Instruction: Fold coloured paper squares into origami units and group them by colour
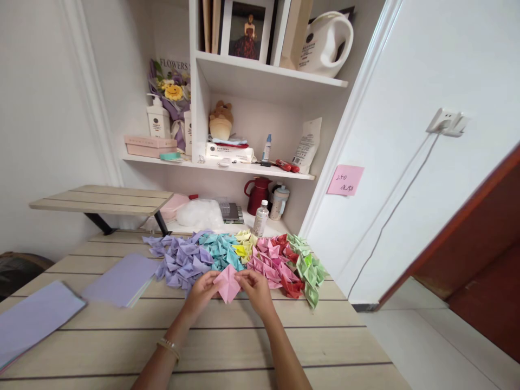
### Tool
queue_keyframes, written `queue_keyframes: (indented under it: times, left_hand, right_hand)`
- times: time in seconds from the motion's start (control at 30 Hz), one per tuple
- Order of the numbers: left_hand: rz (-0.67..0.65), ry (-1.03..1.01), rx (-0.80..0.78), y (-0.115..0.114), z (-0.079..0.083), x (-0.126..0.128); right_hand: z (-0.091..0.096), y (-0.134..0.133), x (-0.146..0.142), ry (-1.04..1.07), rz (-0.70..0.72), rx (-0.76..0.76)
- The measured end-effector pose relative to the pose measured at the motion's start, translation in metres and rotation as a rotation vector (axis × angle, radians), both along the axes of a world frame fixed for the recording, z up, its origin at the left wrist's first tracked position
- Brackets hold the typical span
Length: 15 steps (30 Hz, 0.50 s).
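Both hands hold up a pink folded paper (228, 284), creased and roughly diamond-shaped, above the slatted table. My left hand (202, 292) pinches its left corner, and my right hand (257, 290) pinches the right corner. Just behind it lies a wide heap of folded paper boats sorted by colour: purple boats (182, 262) at the left, then blue boats (220, 249), a few yellow boats (244, 248), pink boats (268, 262) mixed with red boats (291, 287), and green boats (311, 273) at the right end.
Stacks of purple paper sheets (122, 279) and lilac sheets (36, 319) lie at the left. A small raised shelf (101, 199) stands on the table's back left. Behind the heap are a bottle (260, 218), a red jug (258, 196) and a white shelving unit (264, 73).
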<state>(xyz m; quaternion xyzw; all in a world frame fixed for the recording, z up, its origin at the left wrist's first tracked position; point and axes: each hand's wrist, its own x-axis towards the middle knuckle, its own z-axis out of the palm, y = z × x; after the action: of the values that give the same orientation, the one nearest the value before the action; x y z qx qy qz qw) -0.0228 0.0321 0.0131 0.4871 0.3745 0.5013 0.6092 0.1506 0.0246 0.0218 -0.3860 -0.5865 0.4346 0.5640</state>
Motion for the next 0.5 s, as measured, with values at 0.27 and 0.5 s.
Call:
queue_keyframes:
  times: [0.27, 0.5]
  left_hand:
    - [0.149, 0.066, 0.218, -0.0033, 0.0072, 0.0007]
    - [0.113, 0.186, 0.161, -0.0061, 0.0078, -0.0003]
  right_hand:
    - [0.0016, -0.0014, 0.0062, -0.367, -0.116, 0.205]
    - [0.0062, -0.0046, 0.0059, -0.349, -0.144, 0.28]
